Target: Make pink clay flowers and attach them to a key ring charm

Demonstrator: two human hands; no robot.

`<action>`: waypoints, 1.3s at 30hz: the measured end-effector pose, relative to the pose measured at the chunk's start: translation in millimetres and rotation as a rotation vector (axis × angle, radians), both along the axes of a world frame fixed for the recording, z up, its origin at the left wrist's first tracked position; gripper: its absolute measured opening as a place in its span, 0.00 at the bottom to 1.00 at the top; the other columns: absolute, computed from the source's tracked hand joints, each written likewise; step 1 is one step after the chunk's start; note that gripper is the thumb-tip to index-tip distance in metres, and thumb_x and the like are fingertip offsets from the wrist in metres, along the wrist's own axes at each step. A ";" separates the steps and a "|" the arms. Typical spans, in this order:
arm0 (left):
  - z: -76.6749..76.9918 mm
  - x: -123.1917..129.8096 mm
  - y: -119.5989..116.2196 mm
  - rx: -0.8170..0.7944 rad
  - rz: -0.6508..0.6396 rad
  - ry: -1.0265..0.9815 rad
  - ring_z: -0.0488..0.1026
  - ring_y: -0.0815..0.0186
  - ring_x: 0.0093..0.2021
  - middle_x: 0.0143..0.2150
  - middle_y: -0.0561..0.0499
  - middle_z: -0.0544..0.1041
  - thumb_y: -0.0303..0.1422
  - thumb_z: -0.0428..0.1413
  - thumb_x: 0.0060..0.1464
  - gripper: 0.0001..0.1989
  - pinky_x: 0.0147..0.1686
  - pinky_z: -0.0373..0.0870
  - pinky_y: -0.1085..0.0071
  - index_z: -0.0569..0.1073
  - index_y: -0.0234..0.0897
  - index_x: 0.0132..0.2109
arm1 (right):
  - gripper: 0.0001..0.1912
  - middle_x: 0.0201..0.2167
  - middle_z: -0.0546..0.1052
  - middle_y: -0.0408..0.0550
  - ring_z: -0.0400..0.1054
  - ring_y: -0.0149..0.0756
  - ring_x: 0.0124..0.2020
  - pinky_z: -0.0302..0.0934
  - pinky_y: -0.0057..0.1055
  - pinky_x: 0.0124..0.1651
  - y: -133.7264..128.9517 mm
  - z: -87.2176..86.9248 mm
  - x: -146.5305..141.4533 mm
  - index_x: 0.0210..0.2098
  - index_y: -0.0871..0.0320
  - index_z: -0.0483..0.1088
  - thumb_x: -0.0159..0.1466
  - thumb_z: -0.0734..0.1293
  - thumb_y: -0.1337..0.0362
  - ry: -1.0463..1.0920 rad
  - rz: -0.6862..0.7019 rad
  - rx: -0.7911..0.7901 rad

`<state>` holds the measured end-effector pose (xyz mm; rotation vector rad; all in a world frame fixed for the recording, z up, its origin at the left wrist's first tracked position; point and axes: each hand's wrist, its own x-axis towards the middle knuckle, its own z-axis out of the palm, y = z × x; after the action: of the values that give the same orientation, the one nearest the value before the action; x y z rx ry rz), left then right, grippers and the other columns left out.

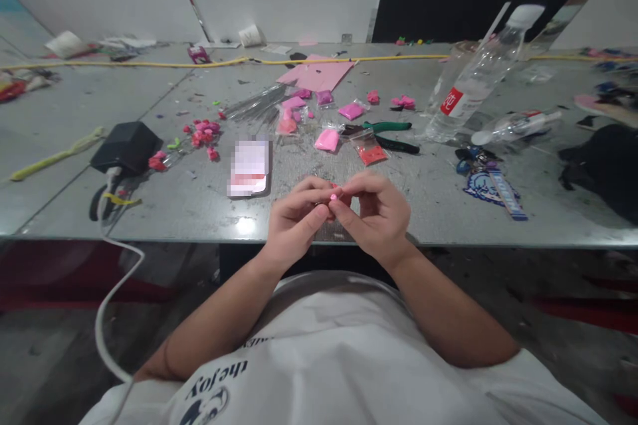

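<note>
My left hand [298,220] and my right hand [375,214] meet over the table's front edge, fingertips pinched together. Between them is a small piece of pink clay [333,198], and a redder bit shows just behind it; the fingers partly hide both. Beyond my hands lie a bag of light pink clay [327,140] and a bag of red-orange clay [371,154]. Pliers with green and black handles [393,127] rest beside these bags. Small pink and red clay pieces [203,133] form a cluster to the left.
A clear plastic bottle [486,73] stands at the right, with a keychain [493,189] nearer me. On the left are a black adapter [127,147] with a white cable and a white card [250,166]. A yellow cord [239,62] crosses the back, near a pink sheet [319,72].
</note>
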<state>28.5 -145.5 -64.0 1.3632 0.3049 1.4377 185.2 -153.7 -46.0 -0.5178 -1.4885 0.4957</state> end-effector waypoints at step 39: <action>30.9 -79.9 20.3 0.457 0.579 1.262 0.79 0.57 0.44 0.46 0.42 0.78 0.38 0.52 0.74 0.17 0.47 0.78 0.60 0.83 0.36 0.55 | 0.07 0.31 0.81 0.40 0.73 0.29 0.28 0.72 0.29 0.34 2.1 0.8 -1.1 0.40 0.53 0.77 0.70 0.74 0.56 0.058 -0.045 -0.315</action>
<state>-51.4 -125.2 -33.1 2.6026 1.3146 0.8806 184.2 -151.6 -45.2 -0.7752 -1.3471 0.7095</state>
